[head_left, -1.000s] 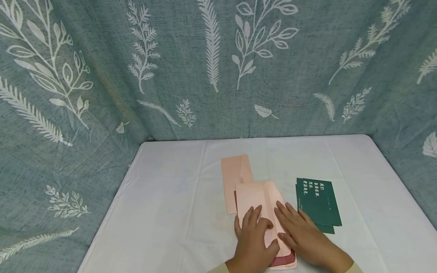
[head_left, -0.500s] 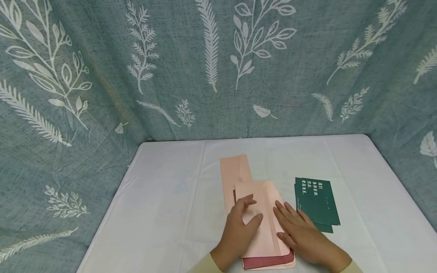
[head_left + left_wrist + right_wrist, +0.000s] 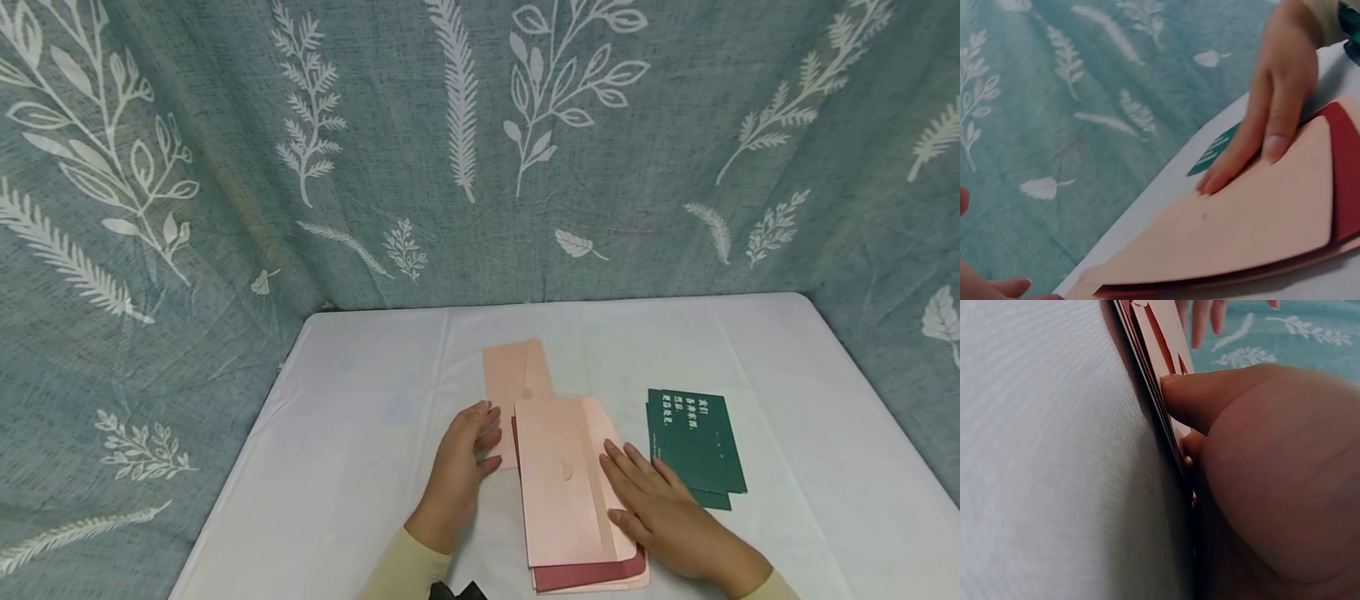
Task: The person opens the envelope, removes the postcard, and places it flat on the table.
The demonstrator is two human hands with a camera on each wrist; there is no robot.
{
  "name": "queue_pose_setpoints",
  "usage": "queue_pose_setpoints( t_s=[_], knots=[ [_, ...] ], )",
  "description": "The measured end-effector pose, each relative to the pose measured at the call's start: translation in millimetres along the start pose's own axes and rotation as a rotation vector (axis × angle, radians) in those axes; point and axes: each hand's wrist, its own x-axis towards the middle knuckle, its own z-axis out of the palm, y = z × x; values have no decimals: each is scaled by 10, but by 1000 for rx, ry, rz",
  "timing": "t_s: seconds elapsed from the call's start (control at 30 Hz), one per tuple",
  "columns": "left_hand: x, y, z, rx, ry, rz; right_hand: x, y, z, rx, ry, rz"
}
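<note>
A pale pink envelope (image 3: 566,521) tops a small stack on the table. Beneath it, a dark red paper layer (image 3: 588,575) and a further pink edge show at the near end. My right hand (image 3: 667,521) lies flat with extended fingers over the flap side of the top envelope; in the right wrist view its thumb (image 3: 1200,397) presses on the stack's edge. My left hand (image 3: 457,471) is left of the stack, fingers loosely bent and holding nothing, overlapping the lower left edge of another pink envelope (image 3: 513,367). Its fingertips (image 3: 1013,287) show in the left wrist view.
Two dark green cards (image 3: 697,442) with white lettering overlap each other to the right of the stack. A white cloth (image 3: 360,433) covers the table. Behind and beside it hangs a green-blue curtain (image 3: 480,250) with a white leaf pattern.
My left hand has lifted off the top envelope and moved left, baring the envelope's front. My right hand has stayed in place on the flap side.
</note>
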Motion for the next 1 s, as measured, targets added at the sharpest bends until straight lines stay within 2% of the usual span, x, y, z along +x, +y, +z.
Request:
queue_pose_setpoints(
  t_s=[0.13,0.33,0.4,0.57,0.73,1.0],
  knots=[
    [33,32,-164,-65,-28,-29,-3,6,8,-1,13,-3],
    [103,100,-343,-197,-111,-144,-6,-26,-28,6,-16,28],
    [125,111,-371,-234,-118,-177,-3,-31,-30,13,-25,43],
    [163,104,-400,-317,-107,-244,-4,-27,-21,6,-22,38],
    [195,92,-401,-383,-153,-274,-10,-18,-7,-8,0,17],
    [266,47,-338,-367,-175,-280,1,-19,3,21,-16,36]
  ],
)
